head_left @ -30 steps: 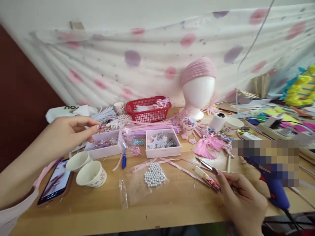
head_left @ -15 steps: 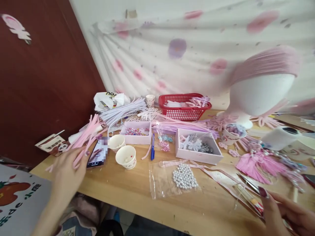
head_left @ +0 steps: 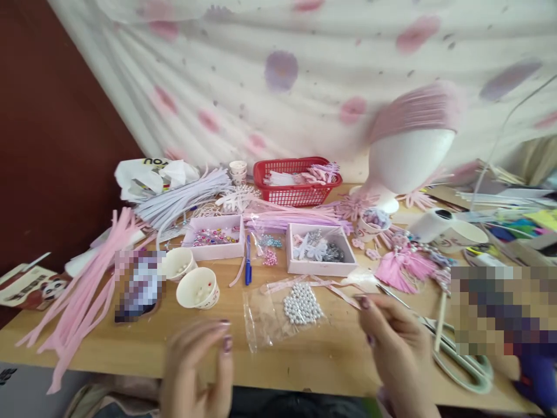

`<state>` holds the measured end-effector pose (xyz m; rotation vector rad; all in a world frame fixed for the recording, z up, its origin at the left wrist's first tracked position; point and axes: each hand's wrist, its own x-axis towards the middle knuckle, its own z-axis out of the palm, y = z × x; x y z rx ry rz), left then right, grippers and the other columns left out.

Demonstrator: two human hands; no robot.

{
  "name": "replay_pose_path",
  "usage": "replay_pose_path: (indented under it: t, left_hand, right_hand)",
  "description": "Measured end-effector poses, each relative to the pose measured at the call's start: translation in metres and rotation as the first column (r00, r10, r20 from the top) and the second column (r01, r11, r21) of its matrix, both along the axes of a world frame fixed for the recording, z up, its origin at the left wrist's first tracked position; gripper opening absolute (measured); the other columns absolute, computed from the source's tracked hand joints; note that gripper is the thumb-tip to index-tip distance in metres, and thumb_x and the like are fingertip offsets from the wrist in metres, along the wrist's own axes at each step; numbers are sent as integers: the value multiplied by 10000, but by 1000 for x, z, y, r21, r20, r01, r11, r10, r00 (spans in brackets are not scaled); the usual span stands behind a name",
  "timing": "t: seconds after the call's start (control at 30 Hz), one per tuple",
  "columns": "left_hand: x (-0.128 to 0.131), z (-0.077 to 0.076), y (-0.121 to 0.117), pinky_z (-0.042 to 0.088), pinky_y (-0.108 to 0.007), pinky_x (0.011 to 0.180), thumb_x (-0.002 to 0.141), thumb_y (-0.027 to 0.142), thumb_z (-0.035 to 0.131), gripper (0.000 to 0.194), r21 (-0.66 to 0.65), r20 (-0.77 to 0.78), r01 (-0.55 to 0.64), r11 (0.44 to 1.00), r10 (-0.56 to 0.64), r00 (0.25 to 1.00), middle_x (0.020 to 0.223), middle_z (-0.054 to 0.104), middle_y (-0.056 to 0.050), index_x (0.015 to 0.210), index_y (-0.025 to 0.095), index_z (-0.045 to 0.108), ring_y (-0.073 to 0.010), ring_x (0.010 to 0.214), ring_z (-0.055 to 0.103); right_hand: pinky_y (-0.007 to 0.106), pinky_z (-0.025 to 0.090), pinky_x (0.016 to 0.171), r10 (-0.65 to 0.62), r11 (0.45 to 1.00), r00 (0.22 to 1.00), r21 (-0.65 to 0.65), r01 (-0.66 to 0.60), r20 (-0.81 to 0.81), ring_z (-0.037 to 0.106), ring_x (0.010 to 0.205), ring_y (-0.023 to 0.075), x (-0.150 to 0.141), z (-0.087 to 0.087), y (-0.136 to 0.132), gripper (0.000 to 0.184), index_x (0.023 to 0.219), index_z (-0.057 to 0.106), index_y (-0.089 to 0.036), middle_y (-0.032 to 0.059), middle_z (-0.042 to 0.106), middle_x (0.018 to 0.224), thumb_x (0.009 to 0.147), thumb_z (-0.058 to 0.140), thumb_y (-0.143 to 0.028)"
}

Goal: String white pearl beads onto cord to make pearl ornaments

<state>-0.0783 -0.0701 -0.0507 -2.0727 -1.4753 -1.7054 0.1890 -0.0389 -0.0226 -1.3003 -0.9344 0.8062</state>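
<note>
Illumination is bright, soft daylight, diffused through the spotted curtain [head_left: 278,75] behind the table [head_left: 130,348]. Shadows are faint. Motion blur smears both hands and the foam head [head_left: 409,157]. Two pixelated blocks mask areas. Straight lines bow toward the frame edges.

Silver-white pearl beads [head_left: 301,303] in a clear bag lie between the left hand [head_left: 198,371] and right hand [head_left: 398,348], both with dark maroon nails. Red basket [head_left: 296,180], pink trays [head_left: 214,237] beyond; blue pen [head_left: 248,267]; white cloth [head_left: 278,75] with pink and purple spots.
</note>
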Motion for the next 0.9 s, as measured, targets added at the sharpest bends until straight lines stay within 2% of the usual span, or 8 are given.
replay_pose_path:
  t: [0.07, 0.1, 0.17, 0.23, 0.3, 0.47, 0.67, 0.9]
  left_hand:
    - [35, 20, 6, 588, -313, 779, 880, 22, 592, 295, -143, 158, 167, 976, -144, 977, 942, 712, -58, 1084, 221, 668, -197, 880, 688]
    - [50, 31, 11, 602, -299, 785, 911, 60, 573, 266, -190, 228, 217, 957, -172, 958, 973, 718, -65, 1098, 225, 666, -192, 905, 698]
    - [71, 52, 24, 615, -279, 826, 934, 127, 589, 217, -236, 258, 339, 911, -278, 925, 1034, 741, -70, 1100, 230, 683, -188, 971, 711]
    - [82, 69, 36, 616, -257, 855, 943, 137, 580, 222, -257, 245, 396, 882, -337, 909, 1068, 761, -64, 1106, 226, 701, -175, 992, 724]
    - [87, 80, 45, 610, -244, 883, 937, 121, 576, 242, -261, 201, 416, 871, -372, 906, 1077, 778, -59, 1117, 211, 712, -165, 996, 734]
    - [90, 88, 57, 602, -219, 878, 906, 42, 591, 253, -172, 94, 433, 885, -423, 901, 1019, 802, -54, 1084, 170, 717, -146, 937, 746]
    - [85, 87, 66, 609, -256, 895, 940, 28, 555, 226, -77, -102, 352, 933, -359, 928, 980, 810, -85, 1088, 123, 696, -166, 924, 759]
    - [79, 88, 71, 598, -265, 931, 1000, 74, 490, 201, -67, -296, 294, 953, -300, 907, 962, 810, -90, 1090, 104, 667, -169, 908, 768]
  right_hand:
    - [199, 227, 385, 305, 944, 869, 4, -329, -390, 257, 371, 52, -18, 6, 8, 405, 682, 666, -179, -100, 389, 426, 719, 865, -530]
    - [181, 223, 386, 420, 876, 709, 50, -479, -567, 190, 371, 41, -26, 6, 11, 420, 639, 612, -182, -124, 315, 408, 770, 841, -509]
    - [146, 215, 360, 586, 683, 262, 293, -669, -767, 117, 346, 35, -40, 2, 16, 535, 555, 471, -191, -146, 211, 368, 894, 730, -513]
    - [122, 205, 328, 634, 522, -129, 545, -656, -763, 100, 303, 32, -50, -6, 19, 635, 513, 353, -201, -141, 185, 327, 1001, 550, -555]
    - [112, 195, 304, 632, 449, -328, 676, -584, -703, 101, 267, 24, -58, -12, 22, 692, 482, 289, -207, -132, 194, 301, 1031, 425, -606]
    - [113, 181, 282, 610, 406, -379, 686, -604, -695, 116, 230, 9, -64, -8, 34, 731, 420, 262, -206, -126, 233, 273, 1008, 514, -560]
    - [114, 174, 301, 564, 435, -354, 633, -640, -746, 131, 270, 18, -60, 10, 44, 729, 411, 266, -200, -124, 218, 276, 990, 611, -477]
    - [127, 182, 313, 497, 472, -286, 532, -704, -819, 136, 294, 38, -56, 6, 39, 707, 435, 275, -209, -119, 220, 285, 983, 612, -502]
